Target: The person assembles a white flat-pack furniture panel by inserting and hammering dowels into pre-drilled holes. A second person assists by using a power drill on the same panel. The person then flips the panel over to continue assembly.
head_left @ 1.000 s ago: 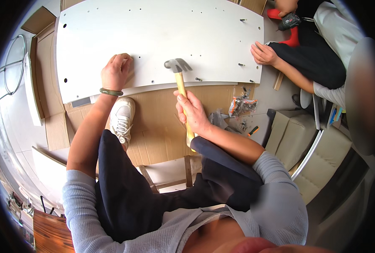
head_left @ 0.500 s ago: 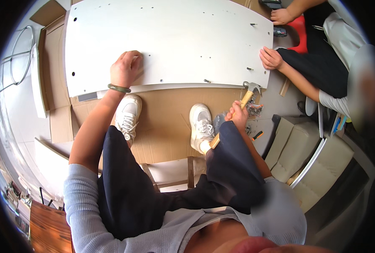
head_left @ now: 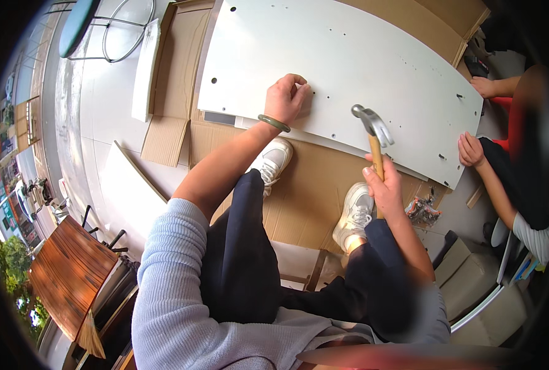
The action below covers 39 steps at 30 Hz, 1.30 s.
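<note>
A large white panel (head_left: 373, 68) with drilled holes lies in front of me. My left hand (head_left: 285, 102), with a green bangle at the wrist, is over its near part, thumb and fingers pinched together beside a hole. Whatever is between those fingertips is too small to make out. In my right hand (head_left: 385, 185) is a claw hammer (head_left: 375, 151), gripped by its wooden handle. Its metal head is up over the panel's near edge, apart from my left hand. Dark metal pins (head_left: 441, 156) stand upright near the panel's right end.
Another person's hand (head_left: 470, 150) rests at the panel's right edge, with a second hand (head_left: 483, 86) farther back. Cardboard (head_left: 305, 209) lies under the panel and my shoes. Small bags of hardware (head_left: 422, 209) sit at the right, near a beige seat (head_left: 466, 271). A wooden tabletop (head_left: 71, 271) stands left.
My view has swung left, shifting the scene rightward. The hammer has come up from beside my knee toward the panel. My left hand stays pinched at the panel.
</note>
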Each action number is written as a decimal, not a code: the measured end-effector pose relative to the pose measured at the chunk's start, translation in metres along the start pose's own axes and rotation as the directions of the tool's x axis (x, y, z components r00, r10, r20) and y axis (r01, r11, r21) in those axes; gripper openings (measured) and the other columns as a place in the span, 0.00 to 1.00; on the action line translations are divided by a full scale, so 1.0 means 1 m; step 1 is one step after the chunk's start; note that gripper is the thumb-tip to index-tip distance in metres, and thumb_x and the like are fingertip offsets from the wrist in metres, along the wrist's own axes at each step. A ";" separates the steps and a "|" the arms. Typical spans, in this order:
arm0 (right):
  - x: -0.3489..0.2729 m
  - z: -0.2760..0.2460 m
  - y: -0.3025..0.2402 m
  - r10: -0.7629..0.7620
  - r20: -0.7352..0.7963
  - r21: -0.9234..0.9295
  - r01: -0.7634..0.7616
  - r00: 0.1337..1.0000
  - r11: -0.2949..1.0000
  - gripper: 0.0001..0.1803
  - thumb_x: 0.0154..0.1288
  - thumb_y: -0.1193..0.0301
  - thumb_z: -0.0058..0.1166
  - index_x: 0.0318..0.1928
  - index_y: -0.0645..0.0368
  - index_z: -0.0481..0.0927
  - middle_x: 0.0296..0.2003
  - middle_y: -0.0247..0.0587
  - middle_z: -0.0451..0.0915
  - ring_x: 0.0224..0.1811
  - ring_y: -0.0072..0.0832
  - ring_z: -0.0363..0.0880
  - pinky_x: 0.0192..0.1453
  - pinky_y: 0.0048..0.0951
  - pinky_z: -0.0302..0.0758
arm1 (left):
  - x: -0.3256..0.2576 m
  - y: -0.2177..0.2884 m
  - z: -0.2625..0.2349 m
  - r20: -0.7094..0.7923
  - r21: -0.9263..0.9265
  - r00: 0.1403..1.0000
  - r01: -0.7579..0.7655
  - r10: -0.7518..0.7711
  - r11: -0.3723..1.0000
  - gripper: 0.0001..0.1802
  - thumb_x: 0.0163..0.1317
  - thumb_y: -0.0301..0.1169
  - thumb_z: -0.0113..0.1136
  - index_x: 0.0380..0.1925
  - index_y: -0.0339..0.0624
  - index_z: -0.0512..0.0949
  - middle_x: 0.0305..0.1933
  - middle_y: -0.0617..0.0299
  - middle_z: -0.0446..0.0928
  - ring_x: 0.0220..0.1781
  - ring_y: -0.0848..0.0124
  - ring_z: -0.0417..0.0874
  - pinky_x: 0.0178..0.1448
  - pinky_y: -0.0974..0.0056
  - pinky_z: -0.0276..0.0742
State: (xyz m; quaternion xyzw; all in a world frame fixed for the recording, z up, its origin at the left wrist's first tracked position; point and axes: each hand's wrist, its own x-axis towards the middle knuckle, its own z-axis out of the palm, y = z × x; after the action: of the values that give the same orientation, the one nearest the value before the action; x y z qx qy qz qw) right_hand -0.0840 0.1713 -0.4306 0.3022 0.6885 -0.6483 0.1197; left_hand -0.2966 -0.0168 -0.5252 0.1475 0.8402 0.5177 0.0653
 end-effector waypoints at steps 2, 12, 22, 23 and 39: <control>0.017 0.019 -0.003 -0.025 0.118 -0.126 0.040 0.993 0.991 0.15 0.64 0.68 0.55 0.48 0.61 0.74 0.21 0.34 0.71 0.18 0.17 0.67 0.24 0.23 0.66 | -0.001 0.001 -0.001 0.023 -0.020 0.999 0.024 -0.024 1.000 0.05 0.55 0.27 0.64 0.31 0.39 0.78 0.14 0.68 0.64 0.17 0.79 0.62 0.23 0.71 0.63; 0.007 0.044 0.022 0.126 0.103 -0.087 -0.117 0.987 0.989 0.12 0.63 0.69 0.53 0.45 0.61 0.74 0.26 0.35 0.74 0.22 0.21 0.74 0.26 0.26 0.72 | 0.001 -0.006 -0.004 0.070 -0.010 0.995 -0.069 0.070 0.998 0.07 0.55 0.26 0.64 0.34 0.39 0.80 0.15 0.64 0.67 0.17 0.77 0.65 0.24 0.70 0.65; 0.004 0.035 0.031 0.198 0.089 0.024 -0.200 0.976 0.979 0.15 0.66 0.67 0.50 0.48 0.63 0.73 0.24 0.29 0.70 0.19 0.16 0.69 0.24 0.20 0.69 | -0.007 -0.004 0.000 0.108 0.035 0.988 -0.114 0.110 0.993 0.05 0.53 0.25 0.63 0.31 0.44 0.80 0.23 0.62 0.74 0.21 0.71 0.73 0.28 0.67 0.71; 0.003 0.034 0.032 0.224 0.074 0.066 -0.229 0.972 0.971 0.15 0.66 0.67 0.50 0.49 0.62 0.72 0.24 0.29 0.70 0.18 0.15 0.68 0.23 0.19 0.68 | -0.007 -0.003 0.001 0.118 0.057 0.987 -0.116 0.109 0.992 0.05 0.52 0.25 0.64 0.30 0.46 0.80 0.26 0.61 0.77 0.23 0.68 0.77 0.30 0.66 0.74; -0.008 0.015 0.045 0.208 -0.119 0.185 -0.184 0.971 0.965 0.12 0.68 0.69 0.47 0.48 0.62 0.71 0.23 0.29 0.69 0.16 0.13 0.64 0.19 0.17 0.64 | -0.006 -0.002 0.015 0.017 0.192 0.985 -0.170 0.170 0.966 0.03 0.52 0.26 0.66 0.27 0.46 0.81 0.25 0.61 0.78 0.24 0.69 0.80 0.29 0.67 0.75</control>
State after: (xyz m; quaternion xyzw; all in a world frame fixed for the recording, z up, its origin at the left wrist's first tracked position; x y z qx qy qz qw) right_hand -0.0554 0.1539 -0.4652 0.4220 0.6029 -0.6683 0.1089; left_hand -0.2868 -0.0067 -0.5337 0.2249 0.8707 0.4374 0.0060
